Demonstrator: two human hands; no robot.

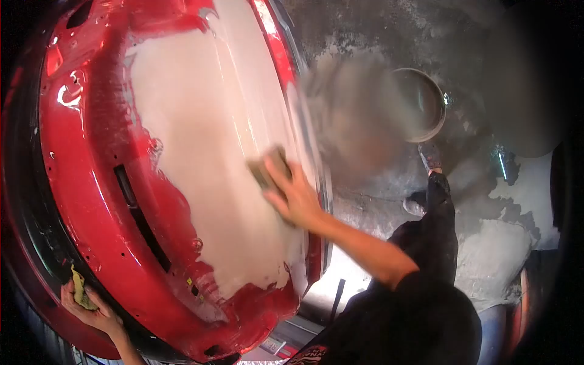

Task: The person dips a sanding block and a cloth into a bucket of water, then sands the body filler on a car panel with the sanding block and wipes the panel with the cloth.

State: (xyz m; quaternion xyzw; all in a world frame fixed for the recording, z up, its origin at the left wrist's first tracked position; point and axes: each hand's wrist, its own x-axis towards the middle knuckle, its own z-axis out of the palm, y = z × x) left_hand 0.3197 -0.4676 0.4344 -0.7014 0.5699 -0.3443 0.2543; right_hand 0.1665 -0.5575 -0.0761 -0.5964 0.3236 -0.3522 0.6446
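My right hand grips a dark brownish sanding block, held flat against the pale filler-coloured patch on a red car body panel. The hand is slightly smeared by motion. At the lower left, my left hand is by the dark edge of the car, its fingers curled around a crumpled yellow-green piece that looks like a cloth or sponge. Glossy red paint with ragged edges surrounds the pale patch.
A round basin stands on the wet grey floor, partly behind a blurred smudge in the view. My foot is on the floor beside the car. Long dark slots cut through the red panel.
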